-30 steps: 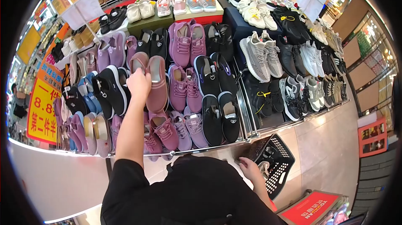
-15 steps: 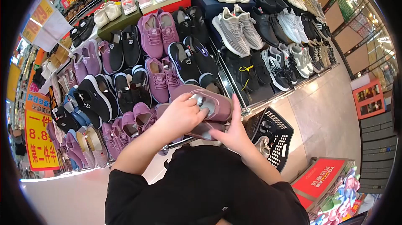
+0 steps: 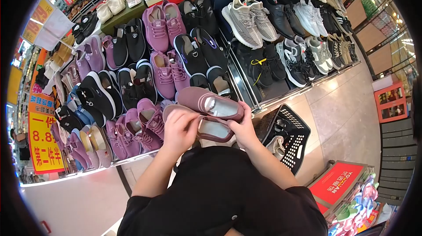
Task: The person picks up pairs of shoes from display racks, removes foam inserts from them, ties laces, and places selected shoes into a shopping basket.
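Mauve shoes [image 3: 197, 100] mid-frame: our right hand [image 3: 244, 128] grips both; our left hand [image 3: 179, 127] touches them, its hold unclear; a slackening right grip could drop one.

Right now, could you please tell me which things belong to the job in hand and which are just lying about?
In the work:
mauve slip-on shoes
right hand, gripping their heel ends
left hand, touching the lower one

Just about:
grey sneakers
purple lace-up shoes
yellow sign
red sign
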The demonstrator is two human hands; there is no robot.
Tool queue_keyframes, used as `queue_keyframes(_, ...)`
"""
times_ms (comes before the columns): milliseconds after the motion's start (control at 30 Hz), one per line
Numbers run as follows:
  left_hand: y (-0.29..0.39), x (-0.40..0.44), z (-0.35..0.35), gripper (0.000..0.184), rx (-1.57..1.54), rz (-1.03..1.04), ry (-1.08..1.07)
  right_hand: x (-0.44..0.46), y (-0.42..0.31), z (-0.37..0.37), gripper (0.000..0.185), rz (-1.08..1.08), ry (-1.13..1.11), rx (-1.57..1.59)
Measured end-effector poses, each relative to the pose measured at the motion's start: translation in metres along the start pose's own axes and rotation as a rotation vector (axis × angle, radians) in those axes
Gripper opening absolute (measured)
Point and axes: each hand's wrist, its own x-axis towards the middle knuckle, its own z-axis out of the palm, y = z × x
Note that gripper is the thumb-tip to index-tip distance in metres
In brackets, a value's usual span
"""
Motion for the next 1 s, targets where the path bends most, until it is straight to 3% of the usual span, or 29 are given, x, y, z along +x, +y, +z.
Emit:
queue_keyframes(67,0.007,-0.029,-0.013,0.008,-0.176,-0.477,-0.016,-0.005,-0.006,0.003,0.076,0.134,0.055,0.236)
queue_keyframes(100,0.009,-0.043,-0.016,0.008,-0.173,-0.478,-0.019,-0.006,-0.010,0.005,0.076,0.136,0.056,0.240)
queue_keyframes(167,0.011,-0.065,-0.015,0.002,-0.426,-0.716,-0.113,-0.006,-0.019,0.009,0.077,0.141,0.030,0.382)
queue_keyframes(200,0.012,-0.069,-0.014,0.005,-0.555,-0.935,-0.241,-0.008,-0.026,0.012,0.077,0.147,0.029,0.385)
queue_keyframes(267,0.010,-0.078,0.001,0.014,-0.903,-0.768,0.018,-0.011,-0.040,0.018,0.078,0.058,-0.057,0.474)
queue_keyframes(333,-0.005,-0.082,0.017,0.017,-1.146,-0.732,0.203,-0.008,-0.044,0.022,0.080,0.002,-0.109,0.432)
queue_keyframes(400,-0.017,-0.083,0.033,0.017,-1.214,-0.814,0.288,-0.005,-0.049,0.028,0.081,-0.058,-0.064,0.384)
queue_keyframes(467,-0.025,-0.081,0.049,0.025,-1.474,-0.961,0.424,-0.002,-0.048,0.033,0.080,-0.094,-0.074,0.342)
queue_keyframes(500,-0.017,-0.068,0.051,0.047,-1.405,-1.008,0.423,-0.003,-0.049,0.034,0.080,-0.053,-0.072,0.372)
queue_keyframes(533,-0.021,-0.067,0.053,0.047,-1.399,-1.009,0.435,-0.003,-0.048,0.036,0.081,-0.011,-0.068,0.403)
queue_keyframes(633,-0.032,-0.070,0.057,0.077,-1.675,-0.793,0.215,-0.010,-0.042,0.045,0.079,0.025,-0.095,0.353)
queue_keyframes(733,-0.035,-0.051,0.054,0.075,-1.879,-0.794,0.368,-0.009,-0.025,0.044,0.077,-0.102,-0.192,0.172)
queue_keyframes(767,-0.032,-0.039,0.048,0.072,-1.890,-0.944,0.526,-0.010,-0.025,0.041,0.065,-0.108,-0.211,0.056)
queue_keyframes(800,-0.039,-0.036,0.046,0.072,-1.890,-0.942,0.525,-0.008,-0.025,0.036,0.065,-0.110,-0.211,0.057)
queue_keyframes(867,-0.055,-0.038,0.039,0.066,-2.033,-0.825,0.465,-0.002,-0.024,0.018,0.051,0.148,-0.243,0.019)
queue_keyframes(933,-0.045,-0.027,0.022,0.061,-1.958,-0.965,0.513,0.002,-0.029,0.008,0.046,0.208,-0.219,-0.041)
queue_keyframes(1000,-0.039,-0.024,0.015,0.062,-2.102,-0.958,0.346,0.003,-0.043,0.005,0.043,0.333,-0.243,0.206)
